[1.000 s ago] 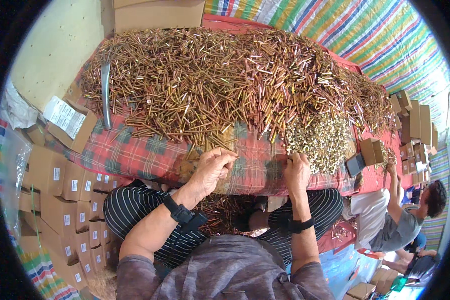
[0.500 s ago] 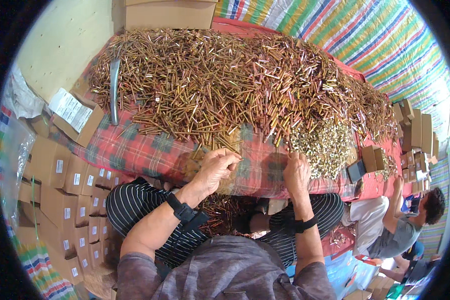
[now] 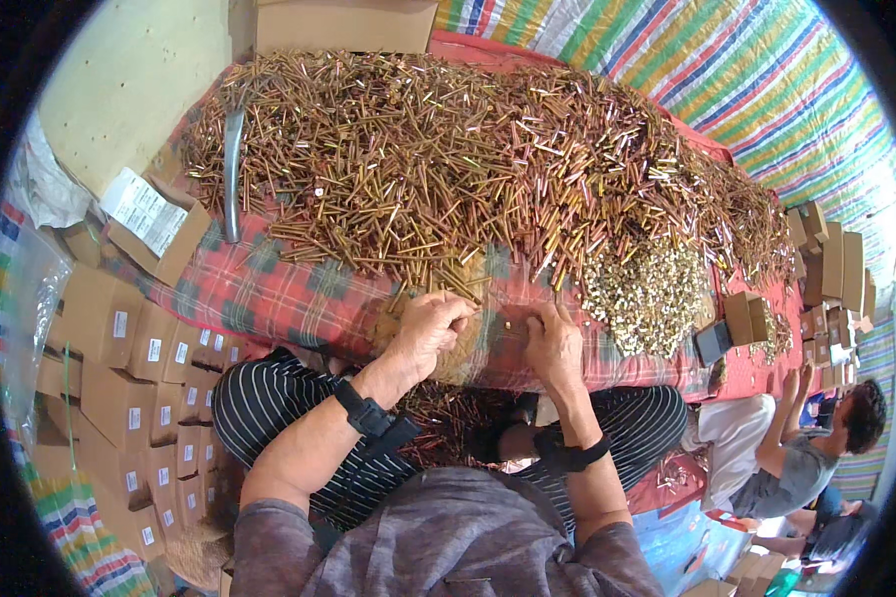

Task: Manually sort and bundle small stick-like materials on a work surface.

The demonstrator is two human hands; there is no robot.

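My left hand [image 3: 434,330] is over the front of the plaid cloth, below the near edge of a heap of slim gold and copper-coloured metal rods [image 3: 398,189]. Its thumb and forefinger are pinched; whatever lies between them is too small to make out. Close by on the right, my right hand [image 3: 556,343] is curled with fingers drawn together, and what it grips, if anything, is hidden. A tiny shiny gold piece [image 3: 509,324] shows just left of its fingertips. A pile of small pale-gold nut-like pieces [image 3: 649,298] lies right of that hand.
Red plaid cloth [image 3: 319,308] covers the work surface. A curved grey metal bar [image 3: 233,174] and an open carton [image 3: 154,229] are at left. Stacked cartons [image 3: 119,398] stand lower left. A small box [image 3: 745,318] sits right of the pile. Another person [image 3: 801,458] works at far right.
My right hand has moved left, away from the small gold pieces and closer to my left hand. The left hand has stayed nearly in place.
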